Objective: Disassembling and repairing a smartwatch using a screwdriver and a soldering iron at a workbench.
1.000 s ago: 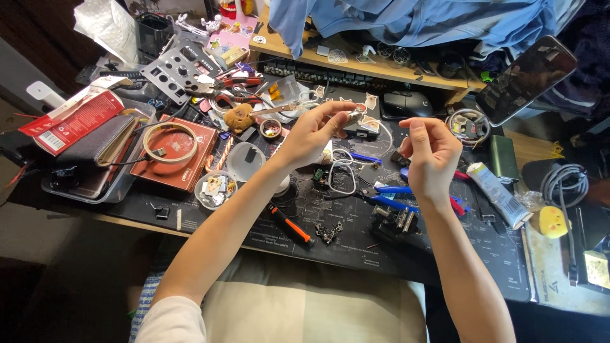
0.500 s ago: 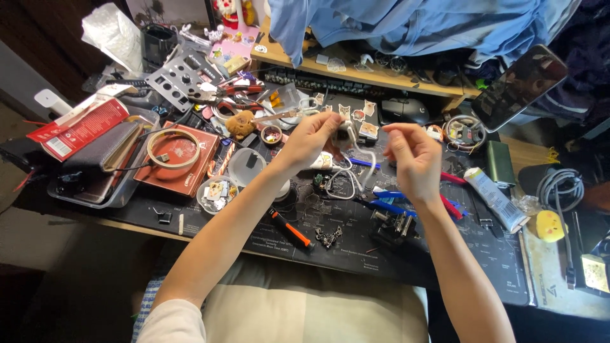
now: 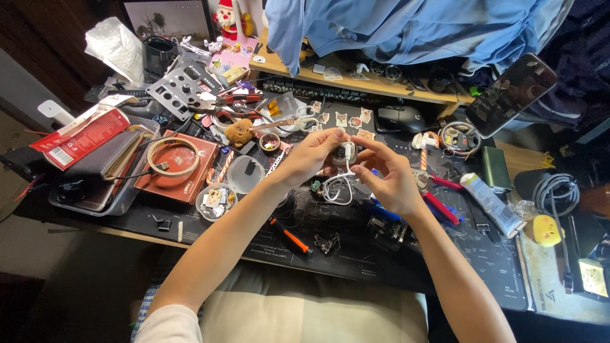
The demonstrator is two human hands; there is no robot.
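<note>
Head view looks down on a crowded dark surface (image 3: 483,267) where both hands meet over its middle. The left hand (image 3: 311,155) has its fingers curled around a small round white device (image 3: 344,152), pinching it from the near-left side; the right hand (image 3: 387,174) comes in from the other side, thumb and forefinger nearly closed on the device's edge — whether they grip it or only steady it I cannot tell. A white cord (image 3: 337,189) hangs in a loop just below the device, down toward the surface.

Taking the device as the landmark: a black-and-orange screwdriver (image 3: 289,236) lies below and to its left, a clear round lid (image 3: 245,173) sits left of it, and farther left a red box (image 3: 180,166) carries a wooden hoop. A black computer mouse (image 3: 397,117) rests above and to its right, a white tube (image 3: 489,203) well to its right, and a yellow round gadget (image 3: 548,230) beyond that.

The step in hand looks like close fingertip work on the held device — seating or freeing a small part, I judge. Such work calls for the left hand to hold the device steady while the right fingertips act lightly, with the cord kept clear.
</note>
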